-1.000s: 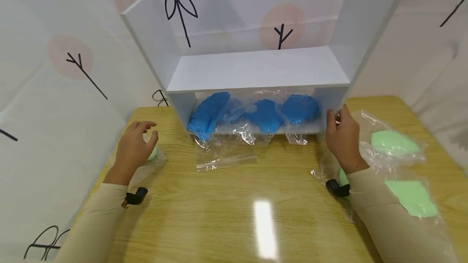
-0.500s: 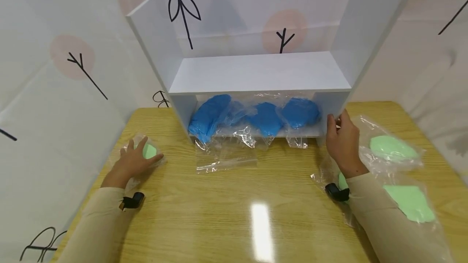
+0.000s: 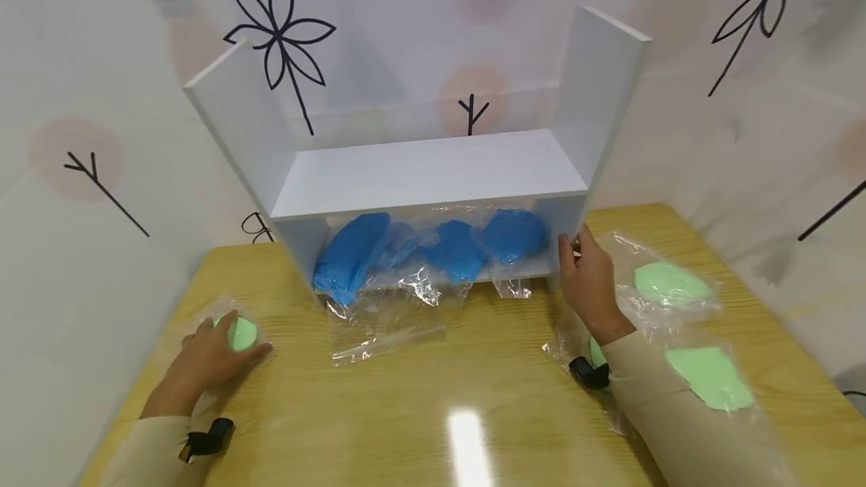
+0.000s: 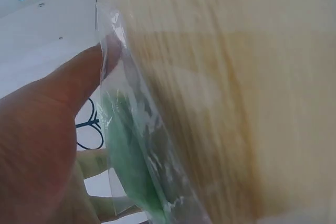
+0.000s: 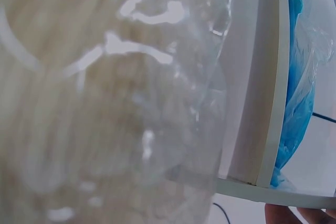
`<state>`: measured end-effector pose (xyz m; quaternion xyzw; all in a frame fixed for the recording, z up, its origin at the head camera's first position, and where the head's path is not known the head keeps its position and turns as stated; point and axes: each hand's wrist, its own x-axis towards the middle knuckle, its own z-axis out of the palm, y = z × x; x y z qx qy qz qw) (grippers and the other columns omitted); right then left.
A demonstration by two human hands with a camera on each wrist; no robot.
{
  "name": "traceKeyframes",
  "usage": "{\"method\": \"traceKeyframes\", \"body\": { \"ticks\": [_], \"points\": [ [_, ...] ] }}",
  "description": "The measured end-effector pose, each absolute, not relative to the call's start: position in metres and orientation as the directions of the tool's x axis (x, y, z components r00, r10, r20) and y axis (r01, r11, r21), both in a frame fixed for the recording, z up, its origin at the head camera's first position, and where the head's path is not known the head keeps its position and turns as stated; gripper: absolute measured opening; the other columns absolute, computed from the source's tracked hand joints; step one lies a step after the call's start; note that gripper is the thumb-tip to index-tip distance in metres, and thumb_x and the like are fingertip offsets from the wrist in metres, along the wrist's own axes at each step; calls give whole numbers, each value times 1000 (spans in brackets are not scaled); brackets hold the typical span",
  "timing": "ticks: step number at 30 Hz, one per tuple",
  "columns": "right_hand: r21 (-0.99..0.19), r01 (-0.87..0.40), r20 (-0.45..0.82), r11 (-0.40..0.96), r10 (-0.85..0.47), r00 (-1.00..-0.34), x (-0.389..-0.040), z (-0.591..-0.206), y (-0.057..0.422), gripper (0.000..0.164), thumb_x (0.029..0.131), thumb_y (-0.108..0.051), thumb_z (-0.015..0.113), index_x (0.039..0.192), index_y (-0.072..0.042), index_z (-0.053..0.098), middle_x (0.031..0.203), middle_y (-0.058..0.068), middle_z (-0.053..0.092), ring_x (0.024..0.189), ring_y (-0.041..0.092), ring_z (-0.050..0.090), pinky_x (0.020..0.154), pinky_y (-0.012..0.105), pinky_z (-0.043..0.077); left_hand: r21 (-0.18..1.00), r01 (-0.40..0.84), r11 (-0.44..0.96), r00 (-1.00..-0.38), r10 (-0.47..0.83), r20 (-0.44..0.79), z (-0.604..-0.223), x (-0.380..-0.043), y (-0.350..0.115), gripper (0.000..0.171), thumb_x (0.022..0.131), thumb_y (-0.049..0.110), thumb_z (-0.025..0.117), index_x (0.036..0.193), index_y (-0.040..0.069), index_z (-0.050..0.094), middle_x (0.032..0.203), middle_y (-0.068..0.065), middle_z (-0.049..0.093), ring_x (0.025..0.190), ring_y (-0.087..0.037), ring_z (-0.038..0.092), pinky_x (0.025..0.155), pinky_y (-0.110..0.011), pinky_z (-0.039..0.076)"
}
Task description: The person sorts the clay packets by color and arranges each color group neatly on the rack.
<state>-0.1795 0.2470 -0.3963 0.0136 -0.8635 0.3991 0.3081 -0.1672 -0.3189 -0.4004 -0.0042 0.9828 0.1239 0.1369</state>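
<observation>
My left hand (image 3: 203,359) lies over a clear plastic bag with a light green, soft-looking lump (image 3: 242,333) at the table's left side, thumb and fingers spread around the lump. In the left wrist view the bag's film (image 4: 157,145) crosses in front of the thumb tip. My right hand (image 3: 587,280) grips the right side panel of a white shelf unit (image 3: 433,171), thumb on the near side. Fingers (image 5: 278,214) show at the panel's edge in the right wrist view. Clear bags with blue contents (image 3: 456,250) lie in the lower compartment, their ends hanging out in front.
Several clear bags with green contents (image 3: 710,378) lie on the wooden table (image 3: 365,427) at the right, one partly under my right wrist. The upper shelf board is bare between two tall side panels. A patterned cloth (image 3: 379,74) hangs behind and at both sides.
My left hand has come down from above the green bag onto it, its fingers spreading. My right hand keeps its hold on the shelf. The head view has shifted, so the scene sits lower and further left.
</observation>
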Motion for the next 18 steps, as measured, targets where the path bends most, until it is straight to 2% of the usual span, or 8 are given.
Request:
{"method": "traceKeyframes", "body": {
  "ticks": [5, 8, 18],
  "points": [
    [-684, -272, 535, 677, 211, -818, -179, -400, 240, 34, 106, -14, 45, 130, 8, 54, 119, 35, 65, 99, 51, 68, 74, 63, 56, 212, -19, 977, -972, 32, -233, -400, -160, -325, 103, 85, 72, 59, 148, -4, 32, 134, -50, 36, 109, -70, 41, 77, -68, 48],
    [-685, -269, 534, 677, 215, -818, -177, -399, 241, 34, 106, -14, 45, 130, 8, 54, 118, 35, 65, 99, 51, 68, 73, 63, 56, 222, -13, 975, -976, 36, -216, -400, -160, -323, 100, 85, 70, 62, 147, -4, 36, 128, -48, 44, 107, -65, 45, 73, -62, 50],
    [-671, -278, 549, 687, 208, -810, -176, -394, 245, 34, 106, -14, 45, 130, 8, 53, 117, 37, 64, 99, 54, 66, 73, 65, 55, 285, -11, 958, -988, 33, -148, -399, -160, -310, 89, 83, 54, 73, 145, -2, 41, 126, -45, 46, 107, -59, 44, 66, -53, 50]
  ]
}}
